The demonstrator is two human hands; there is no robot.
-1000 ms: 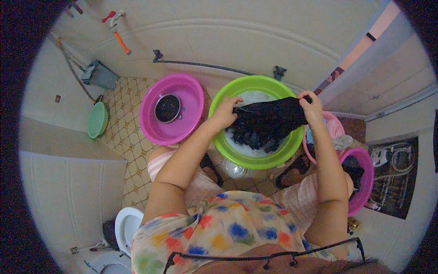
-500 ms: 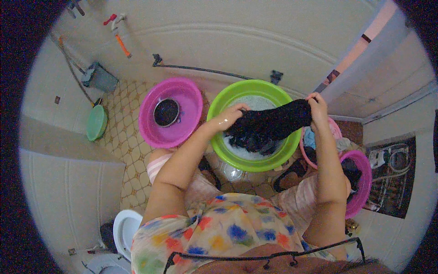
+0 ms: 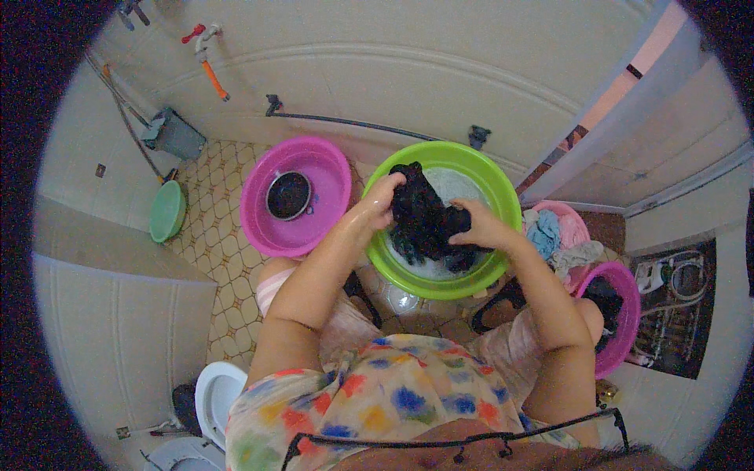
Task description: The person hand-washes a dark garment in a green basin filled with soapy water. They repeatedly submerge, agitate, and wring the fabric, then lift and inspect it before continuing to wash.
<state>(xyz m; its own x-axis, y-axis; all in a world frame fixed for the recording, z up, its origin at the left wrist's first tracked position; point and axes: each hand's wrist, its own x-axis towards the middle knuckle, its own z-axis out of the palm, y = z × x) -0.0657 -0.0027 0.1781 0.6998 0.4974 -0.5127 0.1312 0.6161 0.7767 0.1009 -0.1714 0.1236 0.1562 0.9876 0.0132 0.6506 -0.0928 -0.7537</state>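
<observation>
A wet-looking black garment is bunched up over the green basin, which holds foamy water. My left hand grips its left side near the basin's left rim. On the right side of the cloth my right hand is closed around a fold, with the thumb and fingers curved over it. The garment's lower part hangs down to the suds. Its exact kind cannot be made out.
Left of the green basin stands a pink basin with a dark round bowl in it. At right are a pink tub of light clothes and a magenta basin with dark cloth. A tap juts from the wall.
The black garment was stretched sideways between my hands; now it is gathered. My right hand has come inward and down from beyond the right rim, and my left hand has shifted slightly left.
</observation>
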